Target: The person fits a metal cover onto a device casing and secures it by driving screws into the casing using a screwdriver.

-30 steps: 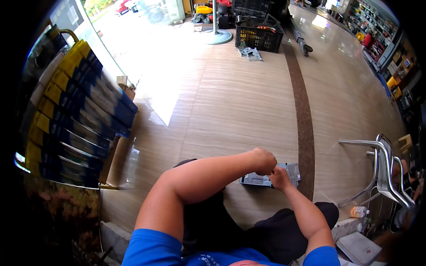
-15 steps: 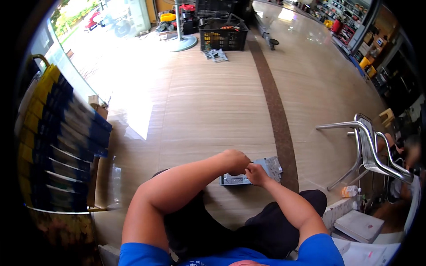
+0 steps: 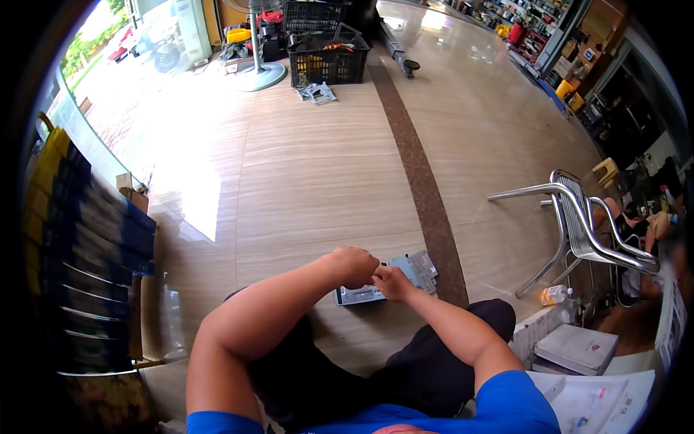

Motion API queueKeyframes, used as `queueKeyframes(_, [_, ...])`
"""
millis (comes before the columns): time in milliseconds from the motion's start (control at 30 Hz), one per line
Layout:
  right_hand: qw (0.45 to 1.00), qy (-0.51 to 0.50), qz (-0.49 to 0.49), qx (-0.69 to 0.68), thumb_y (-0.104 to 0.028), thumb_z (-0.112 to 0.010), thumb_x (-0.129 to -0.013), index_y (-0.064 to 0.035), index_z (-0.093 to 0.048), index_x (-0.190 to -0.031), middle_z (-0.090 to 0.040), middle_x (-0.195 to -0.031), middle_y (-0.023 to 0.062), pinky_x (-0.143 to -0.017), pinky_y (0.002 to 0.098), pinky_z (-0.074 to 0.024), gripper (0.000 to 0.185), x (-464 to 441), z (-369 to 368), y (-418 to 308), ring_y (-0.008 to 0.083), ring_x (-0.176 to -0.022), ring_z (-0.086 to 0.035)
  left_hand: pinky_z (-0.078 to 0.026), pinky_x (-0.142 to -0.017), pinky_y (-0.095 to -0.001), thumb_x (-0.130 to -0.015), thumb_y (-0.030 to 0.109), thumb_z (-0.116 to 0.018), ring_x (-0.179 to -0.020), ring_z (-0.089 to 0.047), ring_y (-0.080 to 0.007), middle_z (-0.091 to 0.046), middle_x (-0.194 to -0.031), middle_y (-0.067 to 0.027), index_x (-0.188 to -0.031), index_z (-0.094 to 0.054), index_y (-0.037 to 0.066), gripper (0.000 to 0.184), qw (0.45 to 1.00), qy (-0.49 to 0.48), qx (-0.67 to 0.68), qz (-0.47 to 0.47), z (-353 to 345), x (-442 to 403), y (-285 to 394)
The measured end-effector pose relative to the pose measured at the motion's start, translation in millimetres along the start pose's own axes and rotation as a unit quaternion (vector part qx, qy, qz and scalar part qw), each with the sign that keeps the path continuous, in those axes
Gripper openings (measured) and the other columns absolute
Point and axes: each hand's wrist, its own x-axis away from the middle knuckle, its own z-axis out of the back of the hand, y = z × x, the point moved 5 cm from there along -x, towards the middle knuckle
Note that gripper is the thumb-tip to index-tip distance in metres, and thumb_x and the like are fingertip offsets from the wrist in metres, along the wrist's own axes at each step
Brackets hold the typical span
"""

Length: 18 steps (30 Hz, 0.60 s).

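Observation:
A flat grey metal-cased box, with slots and holes along its edges, lies on the floor before my crossed legs. Over its near side my left hand is closed, fingers curled down and mostly hidden behind the knuckles. Close against it, my right hand is also closed, its fingers pressed together. Whatever the two hands pinch between them is too small and hidden to name. Both forearms cover part of the box's near edge.
A metal chair stands at the right, near an orange-labelled bottle and a white box. Blue-and-yellow bins line the left. Ahead are a black crate and a stand base. Another person sits behind the chair.
The whole view has shifted, so the scene sits further left. My hands stay together over the metal box, with little visible change in their grip.

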Motion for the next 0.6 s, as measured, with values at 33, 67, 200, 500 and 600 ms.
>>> queueKeyframes(33, [1.0,0.018,0.007,0.013,-0.009,-0.058,-0.09,0.0008,-0.062,-0.092,-0.066,-0.076,0.0169,-0.063,0.0351,-0.0505,0.011,0.2,1.9,-1.9,0.0232,-0.072,-0.068,-0.05,-0.088,-0.0435,-0.09,0.029,-0.063,-0.106,-0.062,-0.0333,-0.068,-0.107,-0.0159,-0.109,-0.063,0.007,0.03,1.0,-0.01,-0.003,-0.001,-0.3,0.8,0.5])
queueKeyframes(67, [1.0,0.019,0.006,0.013,-0.009,-0.058,-0.09,0.0008,-0.062,-0.092,-0.066,-0.076,0.0169,-0.063,0.0351,-0.0505,0.011,0.2,2.3,-1.7,0.0232,-0.072,-0.068,-0.05,-0.088,-0.0435,-0.09,0.029,-0.063,-0.106,-0.062,-0.0333,-0.068,-0.107,-0.0159,-0.109,-0.063,0.007,0.03,1.0,-0.009,-0.003,-0.002,0.5,1.2,1.1])
queueKeyframes(200, [1.0,0.005,-0.026,-0.008,-0.009,-0.06,-0.089,0.0002,-0.062,-0.092,-0.065,-0.073,0.0162,-0.061,0.0356,-0.0504,0.01,0.6,1.5,1.3,0.0222,-0.069,-0.068,-0.049,-0.089,-0.0438,-0.09,0.031,-0.063,-0.107,-0.062,-0.0333,-0.067,-0.109,-0.0159,-0.111,-0.062,0.007,0.032,1.0,-0.014,-0.002,0.003,2.7,4.8,2.0])
queueKeyframes(500, [0.999,-0.029,-0.024,-0.003,-0.013,-0.06,-0.089,-0.0063,-0.065,-0.097,-0.066,-0.079,0.0164,-0.065,0.0388,-0.0516,0.011,1.8,-4.4,8.7,0.0306,-0.075,-0.067,-0.05,-0.089,-0.044,-0.089,0.029,-0.063,-0.107,-0.062,-0.0327,-0.067,-0.11,-0.0163,-0.108,-0.063,0.007,0.029,1.0,-0.003,0.004,-0.002,5.4,5.4,2.5])
queueKeyframes(600, [1.0,-0.001,0.014,-0.015,-0.003,-0.055,-0.084,0.0006,-0.057,-0.077,-0.061,-0.065,0.0138,-0.055,0.0366,-0.0487,0.008,0.5,-7.2,10.5,0.0214,-0.059,-0.063,-0.05,-0.088,-0.0429,-0.087,0.028,-0.065,-0.107,-0.063,-0.0325,-0.067,-0.109,-0.0164,-0.109,-0.064,0.008,0.03,1.0,0.006,-0.006,0.001,3.3,3.6,1.3])
